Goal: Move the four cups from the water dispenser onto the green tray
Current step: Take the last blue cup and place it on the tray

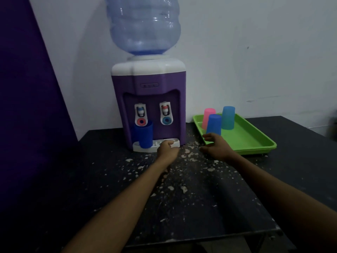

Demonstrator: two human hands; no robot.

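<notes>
A purple and white water dispenser stands at the back of the dark table. One dark blue cup stands upright on its white drip tray, under the left tap. The green tray lies to the right and carries three upside-down cups: pink, teal and blue. My left hand rests at the drip tray's front, just right of the dark blue cup, fingers curled and holding nothing. My right hand hovers at the tray's near left corner, fingers apart, in front of the blue cup.
A large clear blue bottle sits atop the dispenser. The black table is speckled with pale chipped patches. A white wall runs behind, and a purple panel stands at the left. The table's front edge is near the bottom right.
</notes>
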